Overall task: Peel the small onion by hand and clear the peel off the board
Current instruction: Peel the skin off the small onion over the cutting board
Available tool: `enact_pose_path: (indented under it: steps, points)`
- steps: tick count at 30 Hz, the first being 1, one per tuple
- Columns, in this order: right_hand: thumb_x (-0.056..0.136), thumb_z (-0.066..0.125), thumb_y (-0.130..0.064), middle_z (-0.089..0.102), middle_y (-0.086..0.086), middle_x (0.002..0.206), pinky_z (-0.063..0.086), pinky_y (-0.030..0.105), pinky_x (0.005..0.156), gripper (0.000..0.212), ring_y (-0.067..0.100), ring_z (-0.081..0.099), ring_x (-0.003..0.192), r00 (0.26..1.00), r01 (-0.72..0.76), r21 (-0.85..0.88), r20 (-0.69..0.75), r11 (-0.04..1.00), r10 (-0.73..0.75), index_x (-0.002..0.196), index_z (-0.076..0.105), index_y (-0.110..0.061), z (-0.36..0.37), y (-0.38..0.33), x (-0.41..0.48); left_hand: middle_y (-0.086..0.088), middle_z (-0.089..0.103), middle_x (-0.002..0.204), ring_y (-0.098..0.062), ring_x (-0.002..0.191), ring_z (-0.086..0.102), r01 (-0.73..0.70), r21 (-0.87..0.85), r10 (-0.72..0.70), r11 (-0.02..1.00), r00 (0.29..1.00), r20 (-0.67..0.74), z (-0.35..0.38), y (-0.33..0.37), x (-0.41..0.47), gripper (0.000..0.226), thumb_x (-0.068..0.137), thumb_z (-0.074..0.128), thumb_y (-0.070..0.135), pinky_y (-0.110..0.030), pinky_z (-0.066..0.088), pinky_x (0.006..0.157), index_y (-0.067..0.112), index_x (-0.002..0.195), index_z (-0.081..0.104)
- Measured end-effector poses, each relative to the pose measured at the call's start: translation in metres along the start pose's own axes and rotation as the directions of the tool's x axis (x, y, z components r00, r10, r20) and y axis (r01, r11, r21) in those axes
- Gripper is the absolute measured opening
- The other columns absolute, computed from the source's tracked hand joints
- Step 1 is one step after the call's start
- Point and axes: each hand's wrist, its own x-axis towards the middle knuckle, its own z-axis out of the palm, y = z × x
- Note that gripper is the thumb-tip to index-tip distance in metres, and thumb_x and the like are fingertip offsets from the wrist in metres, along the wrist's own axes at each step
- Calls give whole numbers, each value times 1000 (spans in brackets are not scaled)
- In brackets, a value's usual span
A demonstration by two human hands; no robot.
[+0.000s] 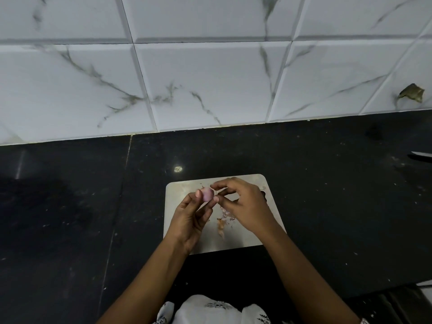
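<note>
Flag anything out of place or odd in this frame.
A dry brownish scrap sits against the wall tiles at far right, well away from the board. Loose onion peel litters the board, expected mid-peeling. Pale specks dot the dark counter.

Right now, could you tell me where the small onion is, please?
In the head view the onion is held in the left hand's fingertips above the far left part of the board, with the right hand picking at it.

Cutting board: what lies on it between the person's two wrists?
In the head view, loose onion peel lies on the cutting board there.
</note>
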Motion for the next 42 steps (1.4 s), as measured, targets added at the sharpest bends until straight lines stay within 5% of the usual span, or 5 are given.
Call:
enact_pose_path:
  steps: [4, 18, 23, 32, 42]
  points:
    - [83, 67, -25, 64, -9, 106, 51, 16, 74, 29, 1, 59, 92, 1000, -16, 11, 9, 1000, 15, 111, 64, -27, 4, -3, -2, -1, 73, 84, -10, 70, 70, -44, 126, 43, 991, 999, 12, -1, 1, -1, 19, 70, 64, 28, -18, 55, 57, 13, 81, 61]
    - [83, 67, -24, 68, -8, 96, 55, 24, 71, 11, 6, 65, 79, 986, -160, -63, 47, 985, 163, 93, 68, -24, -20, -18, 9, 0, 73, 100, -18, 91, 71, -327, 376, 307, 867, 945, 116, -1, 1, -9, 26, 81, 63, -1, -31, 55, 71, 15, 101, 63]
    - [81, 68, -26, 72, -3, 82, 55, 26, 75, 12, 6, 68, 75, 961, -271, -47, 34, 961, 273, 90, 72, -19, -18, -24, 13, 8, 70, 104, -17, 101, 67, -484, 497, 480, 720, 865, 147, 1, 3, -10, 39, 69, 74, 4, -31, 56, 82, 19, 104, 64]
    - [80, 69, -17, 73, 8, 88, 57, 26, 75, 14, 13, 71, 77, 862, -505, 255, 177, 824, 474, 92, 70, -10, -20, -35, 19, 13, 62, 107, -5, 101, 63, -673, 701, 721, 235, 604, 339, 3, 5, -14, 39, 71, 77, 1, -20, 57, 73, 25, 97, 63]
    - [81, 67, -10, 72, 12, 87, 56, 24, 72, 3, 14, 70, 73, 812, -583, 267, 224, 768, 539, 84, 67, -8, -21, -41, 24, 12, 57, 103, -5, 95, 63, -671, 739, 762, 52, 505, 405, 1, 2, -10, 27, 71, 77, 1, -26, 58, 77, 10, 95, 68]
